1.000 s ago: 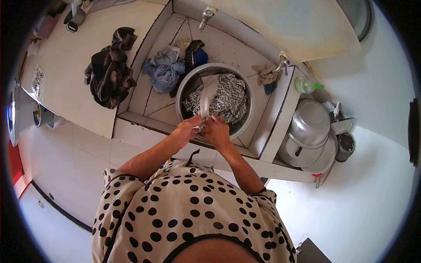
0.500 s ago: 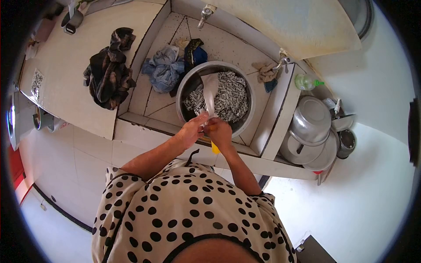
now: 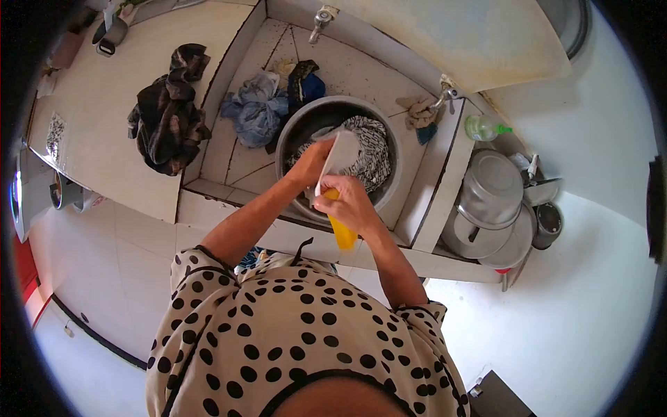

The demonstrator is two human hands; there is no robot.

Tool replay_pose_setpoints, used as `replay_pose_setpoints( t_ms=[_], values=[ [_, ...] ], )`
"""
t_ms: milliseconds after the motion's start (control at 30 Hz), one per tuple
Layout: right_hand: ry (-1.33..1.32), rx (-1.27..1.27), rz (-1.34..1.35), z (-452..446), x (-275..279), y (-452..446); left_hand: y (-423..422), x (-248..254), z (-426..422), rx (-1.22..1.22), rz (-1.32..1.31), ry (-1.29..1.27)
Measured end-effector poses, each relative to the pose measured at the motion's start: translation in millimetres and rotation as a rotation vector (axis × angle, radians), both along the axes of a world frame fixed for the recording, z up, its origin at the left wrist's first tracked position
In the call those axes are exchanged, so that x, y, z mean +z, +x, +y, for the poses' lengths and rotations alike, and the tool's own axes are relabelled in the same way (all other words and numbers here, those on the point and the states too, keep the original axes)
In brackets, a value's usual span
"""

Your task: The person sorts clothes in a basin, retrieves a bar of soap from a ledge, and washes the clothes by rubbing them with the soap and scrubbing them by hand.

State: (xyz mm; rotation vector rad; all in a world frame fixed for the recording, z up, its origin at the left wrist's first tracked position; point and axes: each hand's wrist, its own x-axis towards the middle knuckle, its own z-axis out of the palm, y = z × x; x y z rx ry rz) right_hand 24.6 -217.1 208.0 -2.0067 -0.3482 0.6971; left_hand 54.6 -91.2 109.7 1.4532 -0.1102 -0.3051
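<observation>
A metal basin (image 3: 399,163) holds a black-and-white patterned cloth (image 3: 372,156). Over it, my left hand (image 3: 310,165) grips a pale, whitish piece of cloth (image 3: 342,154); its fingertips are partly hidden behind that piece. Closer to me, my right hand (image 3: 345,199) is closed at the lower end of the pale piece and around a yellow, flat item (image 3: 342,233) that hangs below the fist. Whether the pale and yellow parts are joined, I cannot tell.
The basin stands in a tiled sink (image 3: 243,170) with a light-blue cloth (image 3: 257,111) and a dark-and-blue cloth (image 3: 306,83). A dark garment (image 3: 170,111) lies on the left counter. Metal pots (image 3: 493,191) and a green-capped bottle (image 3: 484,128) stand at right, near a tap (image 3: 448,90).
My left hand has moved up and away from me, tilting the pale piece. My right hand has risen slightly, and more of the yellow item shows below it. The patterned cloth has shifted in the basin.
</observation>
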Motion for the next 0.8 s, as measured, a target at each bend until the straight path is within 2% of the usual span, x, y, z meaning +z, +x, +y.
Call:
replay_pose_setpoints(
  t_ms=[67,133,167,233,333,367,433,467,533,567,600,633,667,733,800],
  values=[
    [-0.037,0.06,-0.109,6.8,1.2,3.5,5.4,-5.1,-9.8,0.082,0.398,-0.513],
    [-0.078,0.138,-0.218,15.1,6.0,6.6,-5.4,-62.6,-7.9,0.013,0.606,-0.684],
    [-0.153,0.113,-0.366,19.2,11.3,6.1,-7.2,-79.8,-3.9,-0.018,0.706,-0.766],
    [-0.303,0.058,-0.65,25.3,20.9,-2.9,-16.7,-5.9,-4.5,0.032,0.531,-0.891],
    [-0.203,0.197,-1.017,31.8,-0.7,-2.3,-40.0,-63.5,-30.1,0.102,0.233,-1.105],
    [-0.208,0.213,-0.977,27.8,-4.8,2.6,-44.5,-78.6,-38.7,0.128,0.124,-1.176],
    [-0.2,0.253,-0.901,22.4,-16.8,21.0,-41.2,-53.4,-37.8,0.171,0.128,-1.073],
    [-0.31,0.168,-0.964,14.3,-30.5,35.6,-35.4,9.1,-31.4,0.182,0.261,-0.904],
    [-0.489,-0.07,-0.841,-1.8,-50.0,69.2,-28.0,61.5,-34.9,0.208,0.495,-0.88],
    [-0.591,-0.042,-0.818,-2.9,-51.9,70.4,-24.5,69.9,-39.5,0.228,0.595,-1.03],
    [-0.694,-0.015,-0.795,-3.9,-52.5,71.6,-21.0,74.3,-45.5,0.245,0.695,-1.18],
    [-0.8,0.012,-0.771,-5.4,-52.2,73.4,-19.9,55.7,-61.7,0.379,0.581,-0.765],
    [-0.713,0.063,-0.833,4.7,-32.4,55.4,-20.7,20.1,-84.6,0.499,0.453,-0.353],
    [-0.452,0.282,-0.975,30.6,-2.1,17.1,-27.9,-0.2,-96.2,0.589,0.385,-0.116],
    [-0.228,0.432,-0.989,43.9,-9.9,-0.6,-32.5,3.7,-81.4,0.545,0.484,-0.465]
  ],
)
